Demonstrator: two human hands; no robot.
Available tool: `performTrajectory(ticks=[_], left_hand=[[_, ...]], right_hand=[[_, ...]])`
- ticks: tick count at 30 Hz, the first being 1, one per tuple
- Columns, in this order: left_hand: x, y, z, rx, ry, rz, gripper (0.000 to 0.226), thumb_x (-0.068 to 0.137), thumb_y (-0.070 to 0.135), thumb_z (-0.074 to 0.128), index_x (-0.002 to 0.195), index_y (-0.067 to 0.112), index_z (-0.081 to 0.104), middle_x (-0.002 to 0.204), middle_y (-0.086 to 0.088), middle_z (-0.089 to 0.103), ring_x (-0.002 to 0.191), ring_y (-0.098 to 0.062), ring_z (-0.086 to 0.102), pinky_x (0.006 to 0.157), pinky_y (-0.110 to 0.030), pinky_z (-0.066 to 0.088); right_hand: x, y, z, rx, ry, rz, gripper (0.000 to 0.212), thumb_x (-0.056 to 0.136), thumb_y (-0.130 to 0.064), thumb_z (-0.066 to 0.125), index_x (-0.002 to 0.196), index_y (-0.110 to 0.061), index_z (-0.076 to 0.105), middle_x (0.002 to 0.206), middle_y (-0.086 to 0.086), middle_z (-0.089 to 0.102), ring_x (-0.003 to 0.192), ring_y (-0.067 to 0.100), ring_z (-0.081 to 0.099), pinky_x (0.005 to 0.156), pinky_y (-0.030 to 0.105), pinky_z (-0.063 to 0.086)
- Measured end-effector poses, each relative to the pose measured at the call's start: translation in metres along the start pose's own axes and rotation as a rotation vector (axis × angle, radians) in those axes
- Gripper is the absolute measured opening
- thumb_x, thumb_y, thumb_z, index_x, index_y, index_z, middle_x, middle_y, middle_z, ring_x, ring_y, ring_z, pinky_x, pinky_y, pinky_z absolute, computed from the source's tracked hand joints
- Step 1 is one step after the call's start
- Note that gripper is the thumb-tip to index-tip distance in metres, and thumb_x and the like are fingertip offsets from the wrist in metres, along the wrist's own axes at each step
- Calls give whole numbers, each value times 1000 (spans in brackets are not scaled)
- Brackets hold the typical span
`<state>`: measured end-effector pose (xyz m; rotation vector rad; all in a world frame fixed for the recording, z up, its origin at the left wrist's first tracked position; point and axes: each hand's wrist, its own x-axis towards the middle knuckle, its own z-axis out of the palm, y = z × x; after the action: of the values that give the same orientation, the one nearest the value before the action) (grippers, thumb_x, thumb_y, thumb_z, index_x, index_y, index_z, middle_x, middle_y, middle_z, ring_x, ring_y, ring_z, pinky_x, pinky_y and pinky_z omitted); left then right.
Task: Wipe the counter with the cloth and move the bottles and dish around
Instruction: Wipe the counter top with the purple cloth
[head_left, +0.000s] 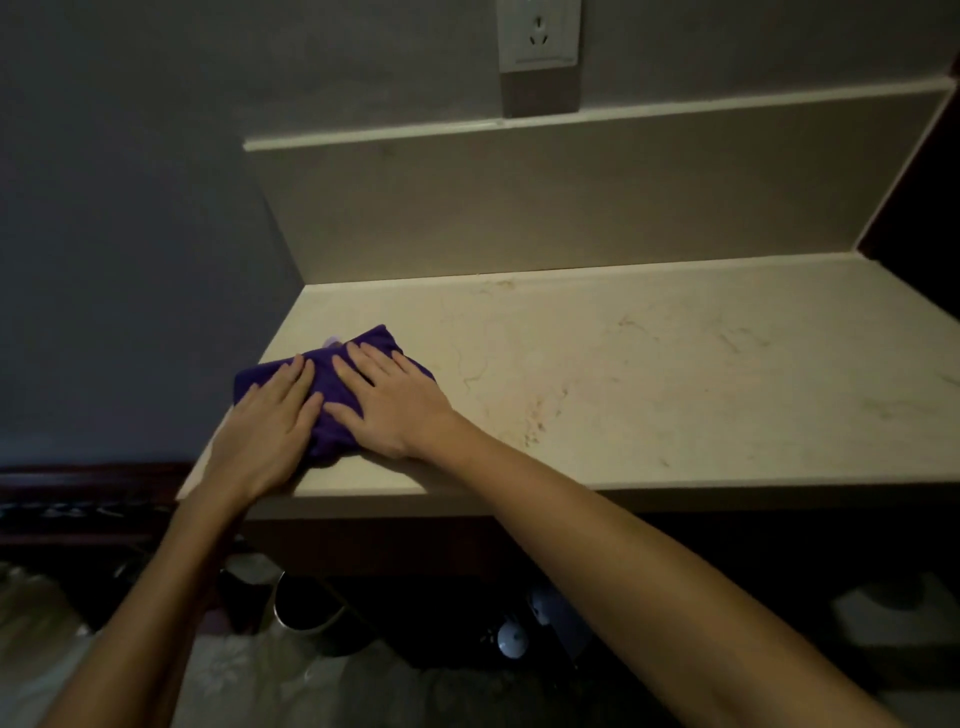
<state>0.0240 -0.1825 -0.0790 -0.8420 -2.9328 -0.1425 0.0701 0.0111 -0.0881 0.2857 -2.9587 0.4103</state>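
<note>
Head view, close, looking down at counter (649, 374)

Left hand (270, 426) and right hand (389, 400) are pressing flat on a folded purple cloth (332, 387), lying at the left end of the pale marble counter (649, 374); dim light is blurring detail.

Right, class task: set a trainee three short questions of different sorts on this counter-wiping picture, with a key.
1. True or false: both hands lie flat on the purple cloth.
2. Which end of the counter is the cloth on? A) its left end B) its right end C) its middle
3. Fill in: on the wall above the counter sits a white ____.

Key:
1. True: the left hand and right hand press it with straight fingers.
2. A
3. Socket.
</note>
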Motion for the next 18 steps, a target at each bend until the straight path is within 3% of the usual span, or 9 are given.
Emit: performTrajectory(ticks=[2, 8, 18], left_hand=[[-13, 26, 3, 6, -1, -8, 78, 99, 51, 1, 163, 11, 20, 171, -6, 19, 157, -18, 22, 128, -45, 20], [-1, 141, 8, -41, 7, 44, 82, 96, 56, -4, 165, 17, 15, 172, -2, 16, 158, -13, 16, 129, -43, 18], [65, 447, 32, -176, -42, 426, 62, 110, 44, 20, 165, 15, 19, 173, -4, 16, 159, -16, 14, 130, -42, 11]], right_hand=[[-27, 13, -7, 14, 13, -26, 72, 106, -61, 20, 165, -21, 19, 174, 3, 15, 160, 19, 11, 130, 42, 10], [-106, 85, -54, -15, -13, 52, 74, 104, -65, 16, 166, -25, 13, 174, -1, 9, 161, 15, 6, 131, 40, 7], [-309, 280, -152, -144, 16, 510, 92, 90, -79, -2, 166, -29, 9, 174, -8, 4, 160, 10, 3, 131, 41, 9]])
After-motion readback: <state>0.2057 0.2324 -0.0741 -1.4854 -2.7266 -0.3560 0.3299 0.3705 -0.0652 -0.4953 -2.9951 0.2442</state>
